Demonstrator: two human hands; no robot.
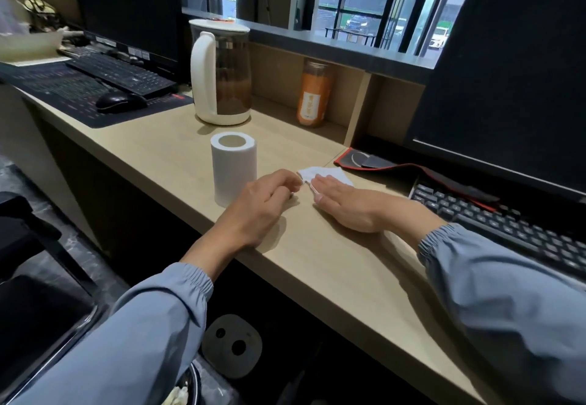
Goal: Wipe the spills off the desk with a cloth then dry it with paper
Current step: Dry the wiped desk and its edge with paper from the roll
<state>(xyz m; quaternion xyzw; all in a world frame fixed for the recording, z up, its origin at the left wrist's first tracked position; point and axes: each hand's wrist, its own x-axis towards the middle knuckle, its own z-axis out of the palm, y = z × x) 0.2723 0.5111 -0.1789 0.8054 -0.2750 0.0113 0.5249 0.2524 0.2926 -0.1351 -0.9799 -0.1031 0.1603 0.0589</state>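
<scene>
White sheet (323,172), cloth or paper unclear, lies midway between the desk's (317,265) front and back edges under the flat, pressing right hand (345,206), probably blotting. The left hand (263,201) curls at its corner, perhaps steadying it; I cannot tell if it grips.

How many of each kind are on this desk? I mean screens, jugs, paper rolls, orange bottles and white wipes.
Screens: 2
Jugs: 1
Paper rolls: 1
Orange bottles: 1
White wipes: 1, partly under the right hand
Total: 6
</scene>
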